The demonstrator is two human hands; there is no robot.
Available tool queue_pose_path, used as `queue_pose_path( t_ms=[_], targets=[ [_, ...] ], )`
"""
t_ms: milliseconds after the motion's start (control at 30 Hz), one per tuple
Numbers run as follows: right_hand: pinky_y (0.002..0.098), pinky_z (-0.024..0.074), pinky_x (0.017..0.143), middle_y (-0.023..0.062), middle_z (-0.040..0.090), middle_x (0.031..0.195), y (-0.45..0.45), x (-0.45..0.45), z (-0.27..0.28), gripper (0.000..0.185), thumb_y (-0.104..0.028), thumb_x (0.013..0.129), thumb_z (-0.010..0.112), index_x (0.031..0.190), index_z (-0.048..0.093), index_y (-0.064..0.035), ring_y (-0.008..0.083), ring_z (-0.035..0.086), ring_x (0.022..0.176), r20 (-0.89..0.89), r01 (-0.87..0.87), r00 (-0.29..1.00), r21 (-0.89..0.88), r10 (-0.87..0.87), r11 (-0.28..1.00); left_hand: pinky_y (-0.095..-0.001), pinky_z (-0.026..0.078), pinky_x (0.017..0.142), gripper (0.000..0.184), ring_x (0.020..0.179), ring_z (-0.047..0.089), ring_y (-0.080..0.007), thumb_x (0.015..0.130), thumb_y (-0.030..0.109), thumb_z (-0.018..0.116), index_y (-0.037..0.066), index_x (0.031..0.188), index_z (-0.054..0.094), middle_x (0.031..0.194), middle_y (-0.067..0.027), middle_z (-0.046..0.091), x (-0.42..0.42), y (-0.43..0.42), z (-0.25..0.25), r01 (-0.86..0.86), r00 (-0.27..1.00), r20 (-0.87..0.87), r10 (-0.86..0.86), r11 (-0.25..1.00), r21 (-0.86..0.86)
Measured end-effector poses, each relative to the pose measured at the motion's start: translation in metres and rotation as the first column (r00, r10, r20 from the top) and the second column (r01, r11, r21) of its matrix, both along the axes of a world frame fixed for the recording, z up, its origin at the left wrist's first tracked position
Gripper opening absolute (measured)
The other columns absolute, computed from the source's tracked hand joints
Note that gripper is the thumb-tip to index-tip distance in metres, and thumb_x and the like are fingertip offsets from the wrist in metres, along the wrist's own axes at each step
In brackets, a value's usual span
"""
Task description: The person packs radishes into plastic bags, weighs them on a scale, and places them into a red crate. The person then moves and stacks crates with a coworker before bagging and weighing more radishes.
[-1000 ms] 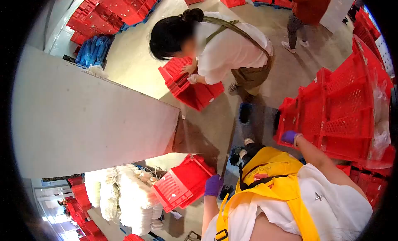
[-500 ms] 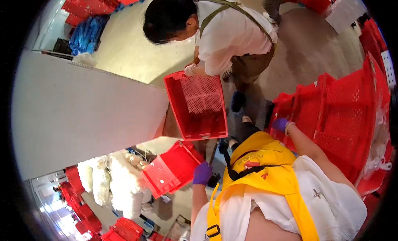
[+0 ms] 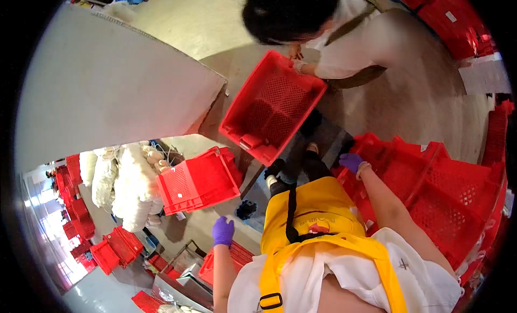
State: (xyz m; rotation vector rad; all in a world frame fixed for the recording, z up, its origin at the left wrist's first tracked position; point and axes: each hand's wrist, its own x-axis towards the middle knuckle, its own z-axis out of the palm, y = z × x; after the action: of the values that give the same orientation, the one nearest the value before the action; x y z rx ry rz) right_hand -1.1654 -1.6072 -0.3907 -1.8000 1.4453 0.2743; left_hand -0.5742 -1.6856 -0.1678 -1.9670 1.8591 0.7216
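My left hand (image 3: pixel 223 231), in a purple glove, is raised at the lower centre with fingers loosely apart and nothing in it. Just beyond it stands a stack of red crates (image 3: pixel 200 180), apart from the hand. My right hand (image 3: pixel 351 162), also purple-gloved, is at the near edge of red perforated crates (image 3: pixel 409 175) on the right. Its fingers look extended; whether they touch a rim I cannot tell. Ahead, another person's gloved hand grips a tilted, empty red crate (image 3: pixel 273 105) by its upper end.
A large grey panel (image 3: pixel 118 92) fills the upper left, its corner pointing toward the held crate. Bundles of white material (image 3: pixel 132 178) lie beyond the crate stack. More red crates (image 3: pixel 118 248) stand at lower left. The co-worker (image 3: pixel 344 43) bends over at the top.
My left hand has come away from the crate stack. The co-worker's crate has turned and tilted. My view has shifted, and my right hand remains by the right-hand crates.
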Motion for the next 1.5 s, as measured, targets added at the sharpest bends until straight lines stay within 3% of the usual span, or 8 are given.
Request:
queue_pose_path(
  t_ms=[233,533,833,1000,1133,1267,1400,1500],
  targets=[
    [0.0381,0.0376,0.103,0.0151,0.055,0.127,-0.036,0.110,0.010,0.026,-0.019,0.090,0.047,0.106,0.063,-0.0056,0.0324,0.052,0.115,-0.399,-0.506,0.797,-0.033,0.453,0.862,-0.0433,0.044,0.095,0.058,0.112,0.054,-0.0378,0.080,0.031,0.065,0.002,0.128,0.048,0.122,-0.0232,0.055,0.107,-0.015,-0.021,-0.179,0.974,0.133,0.181,0.983,-0.033],
    [0.0377,0.0377,0.102,0.0131,0.054,0.130,-0.016,0.226,0.013,0.042,-0.032,0.090,0.050,0.124,0.057,-0.0079,0.0305,0.049,0.121,0.063,0.544,0.793,0.375,-0.606,0.751,-0.0459,0.034,0.106,0.090,0.133,0.031,-0.0441,0.074,0.032,0.073,0.009,0.145,0.025,0.148,-0.0250,0.024,0.238,-0.082,-0.120,-0.177,0.974,0.127,0.189,0.979,-0.103],
    [0.0299,0.0474,0.089,0.0130,0.065,0.110,0.004,0.263,-0.071,0.040,-0.026,0.087,0.063,0.115,0.060,0.0015,0.0210,0.061,0.101,-0.095,-0.394,0.919,-0.237,0.383,0.888,-0.0544,0.033,0.105,0.103,0.138,0.021,-0.0436,0.071,0.038,0.076,0.017,0.150,0.012,0.153,-0.0206,0.014,0.296,-0.107,-0.205,-0.335,0.935,0.126,0.332,0.942,0.002],
    [0.0358,0.0440,0.097,0.0160,0.060,0.121,-0.064,0.309,0.005,0.039,-0.029,0.090,0.054,0.121,0.059,-0.0075,0.0278,0.058,0.111,0.011,0.461,0.788,0.653,-0.616,0.601,-0.0549,0.032,0.105,0.103,0.138,0.020,-0.0425,0.071,0.041,0.075,0.017,0.149,0.013,0.154,-0.0190,0.014,0.314,-0.109,-0.224,-0.345,0.933,0.101,0.346,0.938,-0.030],
    [0.0332,0.0487,0.084,0.0126,0.067,0.102,-0.003,0.273,0.008,0.028,-0.023,0.091,0.055,0.107,0.065,-0.0024,0.0220,0.063,0.094,0.096,0.565,0.780,0.317,-0.619,0.761,-0.0554,0.032,0.105,0.103,0.138,0.020,-0.0424,0.071,0.041,0.075,0.017,0.149,0.013,0.153,-0.0189,0.017,0.337,-0.093,-0.261,-0.300,0.953,0.064,0.295,0.949,0.094],
    [0.0354,0.0381,0.104,0.0128,0.056,0.128,0.085,0.209,-0.019,0.041,-0.018,0.083,0.058,0.123,0.059,-0.0100,0.0255,0.053,0.120,-0.393,-0.503,0.772,0.103,0.500,0.858,-0.0563,0.031,0.105,0.103,0.137,0.022,-0.0435,0.071,0.042,0.076,0.015,0.149,0.014,0.151,-0.0192,0.021,0.337,-0.090,-0.266,-0.298,0.954,0.057,0.294,0.949,0.099],
    [0.0366,0.0372,0.106,0.0116,0.056,0.129,0.076,0.213,0.026,0.041,-0.015,0.083,0.057,0.124,0.058,-0.0124,0.0255,0.052,0.121,-0.326,-0.055,0.912,0.503,0.248,0.862,-0.0569,0.031,0.105,0.103,0.136,0.021,-0.0456,0.070,0.042,0.076,0.012,0.148,0.016,0.150,-0.0222,0.023,0.333,-0.096,-0.267,-0.306,0.951,0.072,0.300,0.947,0.101],
    [0.0375,0.0430,0.100,0.0119,0.059,0.125,0.080,0.203,0.009,0.037,-0.018,0.085,0.054,0.121,0.059,-0.0136,0.0269,0.055,0.116,-0.171,-0.573,0.701,0.445,0.693,0.689,-0.0573,0.030,0.105,0.103,0.136,0.021,-0.0459,0.070,0.040,0.077,0.013,0.148,0.015,0.148,-0.0249,0.023,0.342,-0.088,-0.265,-0.315,0.949,0.062,0.310,0.944,0.099]
  ],
)
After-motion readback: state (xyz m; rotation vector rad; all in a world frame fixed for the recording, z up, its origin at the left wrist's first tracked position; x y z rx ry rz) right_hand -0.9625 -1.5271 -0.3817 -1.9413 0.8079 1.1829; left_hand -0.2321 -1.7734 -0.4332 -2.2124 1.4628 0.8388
